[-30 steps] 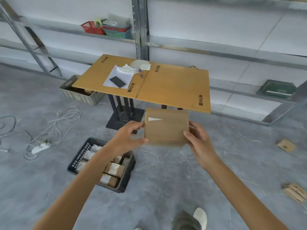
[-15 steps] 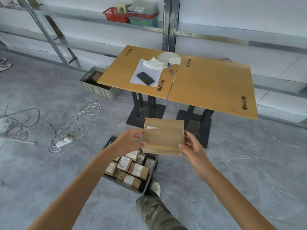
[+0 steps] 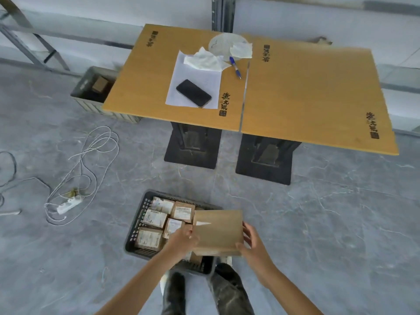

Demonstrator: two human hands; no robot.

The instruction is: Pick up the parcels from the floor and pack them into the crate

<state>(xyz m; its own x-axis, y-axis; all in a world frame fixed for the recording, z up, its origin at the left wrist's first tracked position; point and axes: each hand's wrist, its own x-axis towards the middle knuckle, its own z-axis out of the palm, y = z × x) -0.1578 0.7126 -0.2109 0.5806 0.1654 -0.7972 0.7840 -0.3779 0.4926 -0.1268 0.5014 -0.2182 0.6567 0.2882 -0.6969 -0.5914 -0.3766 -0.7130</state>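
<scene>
Parcel (image 3: 218, 231) is held just above the right part of the crate (image 3: 137, 226), gripped at opposite side edges by the left hand (image 3: 181, 238) and right hand (image 3: 252, 241). Stiff, light cardboard is judged likely, so edge holds are favoured.

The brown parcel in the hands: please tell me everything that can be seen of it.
The parcel is a flat brown box, cardboard by its look, with a plain broad face towards the camera and a small white wedge-shaped mark near its upper left corner. The left hand grips its left edge, the right hand its right edge. It is held over the right part of the black crate.
</scene>
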